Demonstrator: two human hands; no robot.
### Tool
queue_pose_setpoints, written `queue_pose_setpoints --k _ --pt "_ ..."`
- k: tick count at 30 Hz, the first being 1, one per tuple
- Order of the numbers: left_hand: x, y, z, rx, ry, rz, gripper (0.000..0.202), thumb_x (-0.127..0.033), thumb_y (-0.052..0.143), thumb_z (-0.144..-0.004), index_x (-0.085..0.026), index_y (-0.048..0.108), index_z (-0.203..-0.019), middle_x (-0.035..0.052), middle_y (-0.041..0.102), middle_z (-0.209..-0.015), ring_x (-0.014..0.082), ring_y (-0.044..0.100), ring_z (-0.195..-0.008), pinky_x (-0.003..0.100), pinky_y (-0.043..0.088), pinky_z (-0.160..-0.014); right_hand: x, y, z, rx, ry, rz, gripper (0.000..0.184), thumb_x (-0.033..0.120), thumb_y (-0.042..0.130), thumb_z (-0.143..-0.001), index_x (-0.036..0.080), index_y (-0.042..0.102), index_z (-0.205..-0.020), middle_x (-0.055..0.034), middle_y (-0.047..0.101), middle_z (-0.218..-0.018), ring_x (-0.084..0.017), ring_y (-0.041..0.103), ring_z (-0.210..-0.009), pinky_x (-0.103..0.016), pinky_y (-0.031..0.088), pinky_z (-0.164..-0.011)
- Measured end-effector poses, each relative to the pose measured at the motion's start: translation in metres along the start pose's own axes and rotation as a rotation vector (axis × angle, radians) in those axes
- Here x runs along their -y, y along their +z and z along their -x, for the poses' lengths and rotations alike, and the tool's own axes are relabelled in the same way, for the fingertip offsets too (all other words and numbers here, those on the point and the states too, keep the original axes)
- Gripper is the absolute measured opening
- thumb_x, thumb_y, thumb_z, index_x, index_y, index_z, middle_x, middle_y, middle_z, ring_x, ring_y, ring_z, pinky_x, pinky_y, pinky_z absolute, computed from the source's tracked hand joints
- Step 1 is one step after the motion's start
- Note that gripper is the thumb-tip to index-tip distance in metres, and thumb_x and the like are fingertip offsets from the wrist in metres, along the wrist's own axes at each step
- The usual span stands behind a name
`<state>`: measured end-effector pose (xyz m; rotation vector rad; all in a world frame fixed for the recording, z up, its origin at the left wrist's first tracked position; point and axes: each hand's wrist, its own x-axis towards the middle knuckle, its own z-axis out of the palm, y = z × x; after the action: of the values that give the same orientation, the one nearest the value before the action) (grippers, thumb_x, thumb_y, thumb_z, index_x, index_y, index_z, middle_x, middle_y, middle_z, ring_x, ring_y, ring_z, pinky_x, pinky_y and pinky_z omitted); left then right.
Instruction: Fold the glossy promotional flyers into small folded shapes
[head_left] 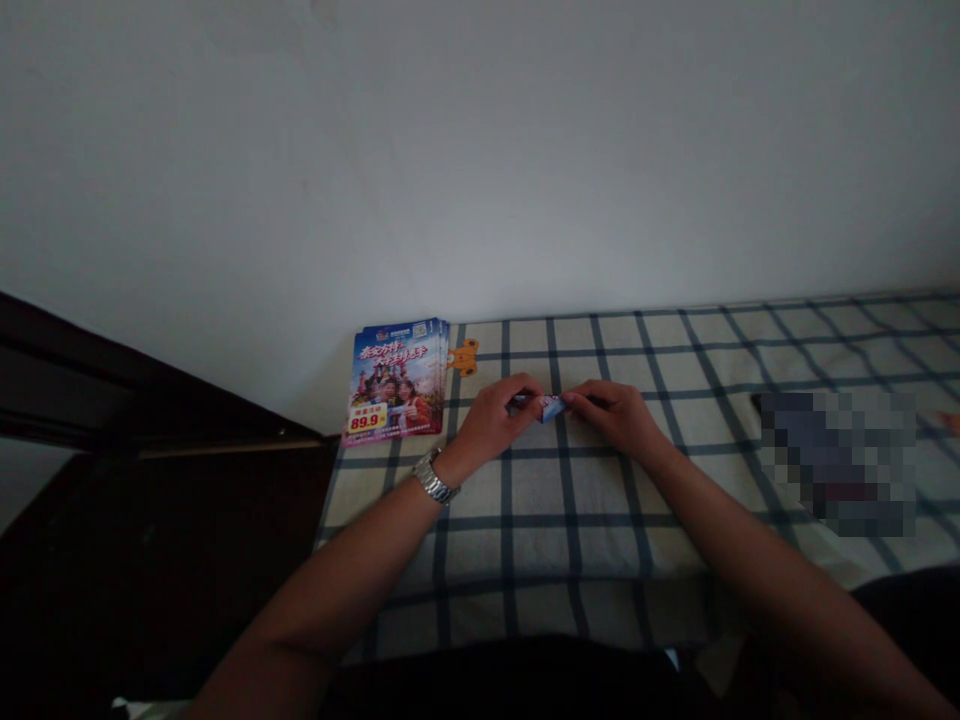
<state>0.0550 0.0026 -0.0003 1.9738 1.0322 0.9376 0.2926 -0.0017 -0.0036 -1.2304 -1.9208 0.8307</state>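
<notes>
Both of my hands rest on a checked bedsheet [570, 500] and pinch a small folded piece of printed paper [552, 407] between them. My left hand [495, 418], with a metal watch [435, 478] on its wrist, grips the paper's left end with curled fingers. Fingertips of my right hand [615, 415] pinch the paper's right end. The paper is mostly hidden by my fingers.
A stack of colourful flyers [396, 380] lies at the sheet's far left corner, against the white wall. A small orange object [465, 357] sits beside the stack. Dark wooden furniture [150, 480] stands to the left. A blurred dark patch [836, 460] lies on the right.
</notes>
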Motion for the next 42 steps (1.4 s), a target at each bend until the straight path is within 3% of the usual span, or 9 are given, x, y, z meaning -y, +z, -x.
queue_pose_setpoints --k 10,20,25,30,35,42 --pt "0.000 0.001 0.000 0.000 -0.020 0.008 0.015 -0.034 0.060 -0.099 -0.020 0.065 -0.094 0.0012 0.070 -0.089 0.0150 0.068 -0.083 0.026 0.054 -0.077 -0.001 0.001 -0.001 -0.011 -0.001 -0.028 0.038 0.054 0.061 -0.099 0.023 0.075 -0.083 -0.0026 0.075 -0.075 -0.020 0.070 -0.071 -0.032 0.053 -0.068" --pt "-0.003 -0.001 0.000 -0.043 -0.025 0.033 0.013 -0.032 0.062 -0.099 -0.020 0.065 -0.095 0.0005 0.070 -0.089 0.0143 0.069 -0.083 0.025 0.055 -0.077 -0.004 0.007 0.002 0.014 0.086 -0.205 0.029 0.047 0.071 -0.092 0.024 0.074 -0.110 -0.0030 0.077 -0.085 -0.020 0.072 -0.073 -0.032 0.058 -0.067" --pt "-0.003 0.002 0.000 -0.022 0.003 0.033 0.011 -0.031 0.062 -0.099 -0.020 0.064 -0.095 0.0002 0.070 -0.089 0.0135 0.068 -0.083 0.025 0.055 -0.077 -0.006 0.006 0.001 0.006 0.085 -0.155 0.023 0.045 0.070 -0.094 0.024 0.074 -0.101 -0.0017 0.074 -0.077 -0.019 0.070 -0.070 -0.031 0.055 -0.065" --pt "-0.002 0.003 0.001 0.008 0.013 0.043 0.014 -0.034 0.061 -0.100 -0.021 0.064 -0.099 0.0019 0.069 -0.093 0.0152 0.068 -0.089 0.027 0.056 -0.084 -0.010 0.006 0.002 -0.035 0.036 -0.074 0.024 0.045 0.069 -0.094 0.023 0.075 -0.102 -0.0031 0.076 -0.082 -0.019 0.069 -0.072 -0.031 0.053 -0.065" --pt "-0.001 0.001 0.002 0.036 0.035 0.102 0.027 -0.043 0.053 -0.105 -0.019 0.065 -0.101 0.0042 0.069 -0.097 0.0159 0.067 -0.090 0.028 0.056 -0.083 -0.011 0.007 0.001 -0.053 0.011 -0.088 0.023 0.043 0.070 -0.094 0.022 0.075 -0.103 -0.0036 0.077 -0.086 -0.019 0.071 -0.074 -0.031 0.055 -0.067" --pt "-0.002 0.002 0.002 0.118 0.022 0.149 0.020 -0.040 0.060 -0.101 -0.020 0.066 -0.101 0.0035 0.073 -0.103 0.0166 0.070 -0.094 0.032 0.056 -0.092 -0.007 0.007 0.002 -0.066 0.003 -0.140 0.021 0.042 0.072 -0.092 0.025 0.075 -0.104 -0.0044 0.079 -0.092 -0.021 0.075 -0.081 -0.035 0.061 -0.076"
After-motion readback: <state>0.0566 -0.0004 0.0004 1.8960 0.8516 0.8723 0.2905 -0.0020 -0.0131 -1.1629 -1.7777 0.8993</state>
